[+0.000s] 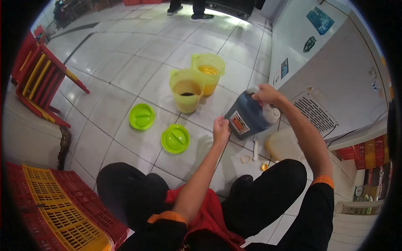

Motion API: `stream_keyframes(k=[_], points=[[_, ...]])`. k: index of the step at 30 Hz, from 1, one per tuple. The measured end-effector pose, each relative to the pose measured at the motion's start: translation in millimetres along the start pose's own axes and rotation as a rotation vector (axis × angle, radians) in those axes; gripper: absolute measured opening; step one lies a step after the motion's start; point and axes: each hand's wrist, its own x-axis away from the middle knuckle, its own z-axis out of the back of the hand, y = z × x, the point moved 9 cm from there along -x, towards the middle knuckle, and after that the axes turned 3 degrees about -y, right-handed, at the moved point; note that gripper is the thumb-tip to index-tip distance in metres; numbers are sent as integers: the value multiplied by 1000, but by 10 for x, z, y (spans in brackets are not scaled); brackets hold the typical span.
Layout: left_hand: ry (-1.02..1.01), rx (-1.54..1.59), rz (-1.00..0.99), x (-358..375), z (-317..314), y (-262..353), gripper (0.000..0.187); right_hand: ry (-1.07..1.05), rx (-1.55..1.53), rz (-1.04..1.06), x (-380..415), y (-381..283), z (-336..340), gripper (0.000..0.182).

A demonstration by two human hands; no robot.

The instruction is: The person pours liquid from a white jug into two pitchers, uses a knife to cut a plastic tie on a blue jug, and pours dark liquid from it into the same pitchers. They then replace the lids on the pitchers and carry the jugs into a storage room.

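A large plastic jug point(247, 115) of dark liquid with a white and red label is held tilted above the tiled floor. My right hand point(266, 94) is closed round its handle, and its white neck point(273, 113) points to the right. At the jug's left end, my left hand point(221, 129) has its fingers closed on the lower edge. Left of the jug stands a yellow-green pitcher point(176, 85) with some dark liquid inside. Behind it, a second pitcher point(217, 67) holds orange liquid. Two bright green lids point(141, 116) lie on the floor in front of the pitchers.
A pale jug point(286, 142) lies by my right knee, near an orange cap point(264, 167), a ring point(245, 159) and a white stick-like piece point(256, 150). A white cabinet point(326, 62) stands right. Red and yellow crates point(58, 205) are at left. Another person's feet point(202, 17) show at the back.
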Motion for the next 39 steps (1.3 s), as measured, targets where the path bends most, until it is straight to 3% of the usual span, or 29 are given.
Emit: stream_keyframes(k=[4,5,7,9,11,13,15,17,19,21,24,27,31,33,34,36,38,39], points=[[117,-63,76,-120,416,67,37,-195,284,257,179,-418,-296,33],[110,-67,66,-202,489,31,38,-195,273,224,183,-377,-332,33],[86,-69,84,-343,567,-126,39,-167,608,627,336,-668,-537,39],[241,-115,-33,-368,762,-84,41,-274,574,543,433,-688,-681,38],[250,-177,-59,-292,827,-1,39,-378,544,483,574,-740,-778,38],[263,-240,-91,-231,895,29,39,-268,934,614,823,-842,-870,35],[264,-208,-199,-193,933,-26,37,-255,1019,637,999,-864,-896,35],[255,-241,-148,-72,888,-105,38,-270,1149,858,1283,-953,-978,33],[252,-277,-96,90,828,-224,38,-185,1159,946,1404,-913,-980,28],[170,-390,-177,259,618,-278,40,-66,1157,1118,1543,-907,-981,24],[275,-431,-233,539,533,-393,44,-75,1183,1149,1605,-810,-967,9],[343,-484,-312,668,439,-487,48,-118,1221,1155,1692,-730,-896,13],[331,-598,-263,672,355,-666,47,66,1019,1119,1744,-427,-605,19],[314,-434,-272,582,404,-700,47,394,354,659,1566,-66,-8,26],[309,-431,-275,520,363,-614,47,338,248,317,1423,346,29,25],[335,-289,-285,468,308,-259,42,267,39,139,1155,1313,-333,24],[284,-160,-311,305,187,47,40,137,55,91,872,2078,-1065,28],[236,-23,-330,224,119,187,39,222,114,55,817,2254,-1317,32]])
